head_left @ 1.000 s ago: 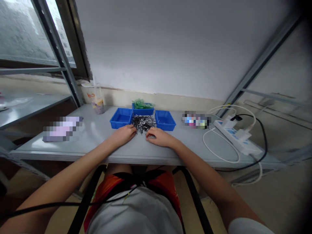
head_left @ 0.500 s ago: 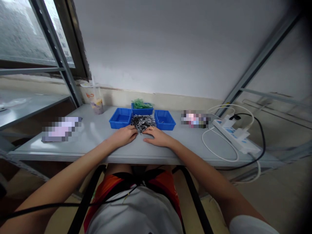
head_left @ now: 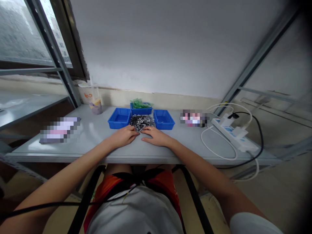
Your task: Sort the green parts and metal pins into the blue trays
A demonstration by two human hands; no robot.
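Note:
A heap of dark and silvery thin metal pieces point(head_left: 143, 121) lies on the grey table between two blue trays. My left hand point(head_left: 124, 136) rests at the heap's near left edge, its fingers bent and close together; whether anything is under the fingertips is hidden. On the near right edge lies my right hand point(head_left: 157, 136), thumb apart from the fingers, fingertips touching the pieces. The left blue tray point(head_left: 119, 118) looks empty. In the right blue tray point(head_left: 163, 119) a tiny piece or two shows. Behind the heap, a third blue tray point(head_left: 141, 111) holds green pieces point(head_left: 139, 103).
A plastic cup with a straw point(head_left: 95, 103) stands at the back left. A blurred-out flat device point(head_left: 59, 130) lies at the left, another blurred item point(head_left: 194, 118) at the right. Farther right are a white power strip point(head_left: 235, 135) and looped cables. The table's front edge point(head_left: 146, 159) is near my lap.
The whole view has shifted slightly, so the table things appear a little farther left. Both hands stay at the heap, with hardly any change in their pose.

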